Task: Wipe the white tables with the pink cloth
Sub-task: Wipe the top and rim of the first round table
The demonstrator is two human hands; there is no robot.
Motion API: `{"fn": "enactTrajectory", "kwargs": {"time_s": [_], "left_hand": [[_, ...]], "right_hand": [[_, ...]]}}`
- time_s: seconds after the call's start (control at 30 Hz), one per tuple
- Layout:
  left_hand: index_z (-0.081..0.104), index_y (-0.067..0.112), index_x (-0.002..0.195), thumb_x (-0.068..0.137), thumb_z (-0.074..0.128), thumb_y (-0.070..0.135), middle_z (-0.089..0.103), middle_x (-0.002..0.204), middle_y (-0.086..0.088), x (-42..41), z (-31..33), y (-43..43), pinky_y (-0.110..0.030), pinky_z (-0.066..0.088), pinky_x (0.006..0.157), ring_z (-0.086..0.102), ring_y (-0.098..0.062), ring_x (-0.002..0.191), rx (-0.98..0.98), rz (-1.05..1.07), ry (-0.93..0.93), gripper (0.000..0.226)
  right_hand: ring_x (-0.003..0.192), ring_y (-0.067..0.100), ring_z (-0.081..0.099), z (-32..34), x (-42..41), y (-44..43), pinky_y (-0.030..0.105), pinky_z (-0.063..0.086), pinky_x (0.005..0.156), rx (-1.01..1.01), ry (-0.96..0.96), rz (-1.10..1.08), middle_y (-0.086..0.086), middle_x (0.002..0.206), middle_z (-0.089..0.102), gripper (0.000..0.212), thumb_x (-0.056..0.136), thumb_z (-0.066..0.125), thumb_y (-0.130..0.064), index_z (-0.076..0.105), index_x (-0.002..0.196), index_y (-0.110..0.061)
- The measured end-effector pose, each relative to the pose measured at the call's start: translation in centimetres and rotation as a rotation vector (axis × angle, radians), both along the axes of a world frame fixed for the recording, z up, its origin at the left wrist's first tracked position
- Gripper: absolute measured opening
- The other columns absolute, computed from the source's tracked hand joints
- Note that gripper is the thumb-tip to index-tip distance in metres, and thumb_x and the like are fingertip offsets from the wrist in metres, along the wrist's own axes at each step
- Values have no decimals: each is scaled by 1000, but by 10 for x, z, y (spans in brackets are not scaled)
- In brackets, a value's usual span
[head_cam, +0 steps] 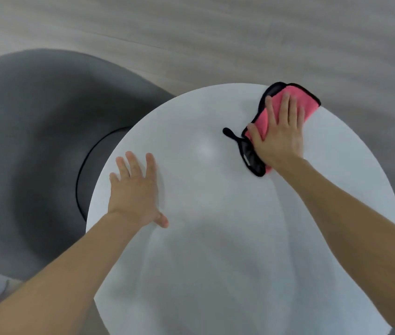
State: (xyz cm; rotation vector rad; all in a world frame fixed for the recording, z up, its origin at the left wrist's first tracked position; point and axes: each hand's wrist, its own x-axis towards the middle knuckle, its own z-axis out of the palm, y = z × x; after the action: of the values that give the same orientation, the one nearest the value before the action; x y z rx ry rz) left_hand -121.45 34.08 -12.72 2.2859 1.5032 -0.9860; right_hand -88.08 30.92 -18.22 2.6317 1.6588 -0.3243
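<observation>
Your left hand (135, 189) lies flat, fingers spread, holding nothing, on the near-left of the round white surface (228, 238). Your right hand (280, 132) presses flat, fingers straight, on the pink cloth (310, 102) at the far-right rim.

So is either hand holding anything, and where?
Nothing is gripped. The right hand presses the pink cloth flat at its middle; the left hand rests on the white table.
</observation>
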Motion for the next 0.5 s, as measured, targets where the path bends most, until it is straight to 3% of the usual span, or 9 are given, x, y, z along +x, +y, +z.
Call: {"fn": "enactTrajectory", "kwargs": {"time_s": [0.13, 0.23, 0.37, 0.5], "left_hand": [[-35, 12, 162, 51, 91, 83, -23, 169, -36, 1, 4, -1, -63, 19, 131, -13, -57, 161, -37, 17, 15, 183], [-33, 13, 163, 46, 92, 85, -22, 170, -35, 1, 1, -2, -63, 22, 130, -11, -57, 161, -15, 23, 16, 185], [-34, 12, 161, 46, 92, 85, -20, 169, -36, 2, 0, -2, -63, 22, 130, -11, -58, 161, -2, 12, 18, 185], [-36, 11, 160, 47, 93, 83, -22, 168, -39, 3, -2, 0, -65, 21, 130, -13, -60, 160, -3, 20, 39, 186]], "right_hand": [[166, 45, 10, -17, -121, 83, 62, 2, 134, 134, 27, 358, 25, 178, 17, 82, 106, 29, -64, 24, 173, -17], [168, 36, 11, -13, -171, 111, 58, 2, 134, 123, 15, 546, 19, 179, 16, 74, 109, 18, -62, 26, 173, -24], [167, 33, 15, -20, -98, 68, 56, 10, 135, 201, 18, 451, 16, 179, 20, 67, 114, 26, -55, 29, 172, -23], [169, 27, 1, 0, 1, -26, 55, 5, 136, 42, -37, 306, 11, 182, 5, 82, 108, 25, -73, 16, 175, -25]]}}
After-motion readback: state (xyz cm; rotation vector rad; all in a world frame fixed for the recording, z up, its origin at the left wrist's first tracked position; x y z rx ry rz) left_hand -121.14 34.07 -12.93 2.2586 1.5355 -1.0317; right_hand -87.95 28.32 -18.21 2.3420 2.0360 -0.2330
